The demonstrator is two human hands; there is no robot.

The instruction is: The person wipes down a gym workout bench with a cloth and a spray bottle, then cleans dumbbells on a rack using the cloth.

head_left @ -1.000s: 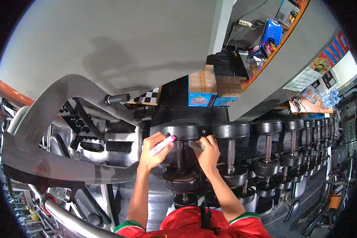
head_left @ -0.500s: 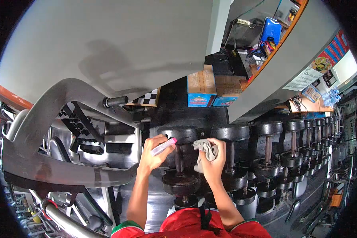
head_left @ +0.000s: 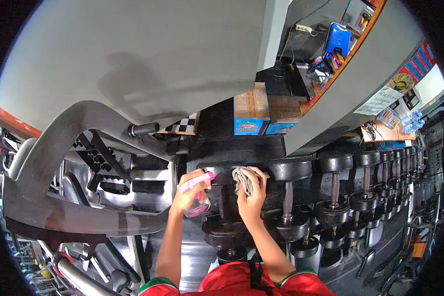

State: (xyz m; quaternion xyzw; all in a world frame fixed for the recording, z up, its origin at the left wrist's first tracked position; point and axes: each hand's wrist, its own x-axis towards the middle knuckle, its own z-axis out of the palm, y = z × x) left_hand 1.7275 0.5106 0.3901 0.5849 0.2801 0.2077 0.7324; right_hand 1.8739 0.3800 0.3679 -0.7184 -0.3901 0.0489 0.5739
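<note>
My left hand is wrapped round a spray bottle with a pink-tipped white head and a clear body holding pink liquid. The bottle stands over the left side of a black dumbbell. In my right hand is a crumpled grey cloth, held at the right side of that dumbbell's far head. Whether the cloth touches the dumbbell I cannot tell. Just right of my right hand lies another black dumbbell, its bar pointing away from me.
More dumbbells run in a row to the right. A grey machine frame stands close on my left. Ahead are cardboard boxes and a grey pillar. A checkered board leans by the wall.
My right hand has moved left with the cloth, onto the near dumbbell's far end. My left hand has turned the spray bottle, so its pink-filled body now shows below the hand.
</note>
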